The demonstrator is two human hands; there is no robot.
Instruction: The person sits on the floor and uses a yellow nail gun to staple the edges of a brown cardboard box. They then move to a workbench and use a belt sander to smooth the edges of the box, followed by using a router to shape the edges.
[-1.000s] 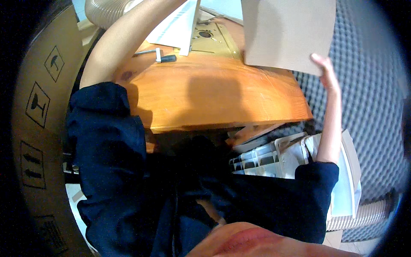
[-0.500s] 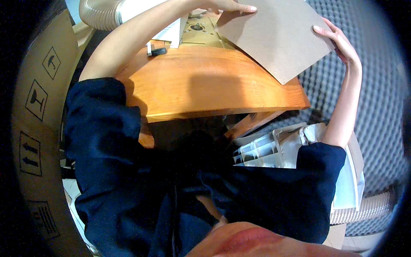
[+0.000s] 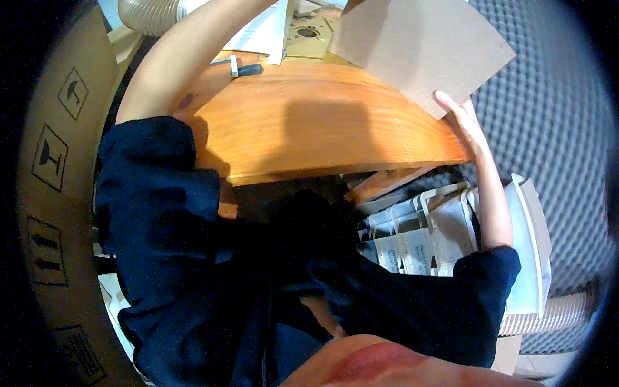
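Observation:
My right hand grips the lower right corner of a flat brown cardboard sheet, which is held tilted over the far right part of a curved wooden tabletop. My left forearm reaches up across the table's left side, and that hand passes out of the picture at the top edge. Dark blue sleeves cover both upper arms.
On the table's far side lie a small black-handled tool, white papers and a cardboard piece with a round hole. A large cardboard box stands at left. Grey foam covers the right. White pouches sit in a bin under the table.
The cardboard sheet has swung down and turned over the table. My right hand slid to its lower corner, and my left hand has gone out of view at the top.

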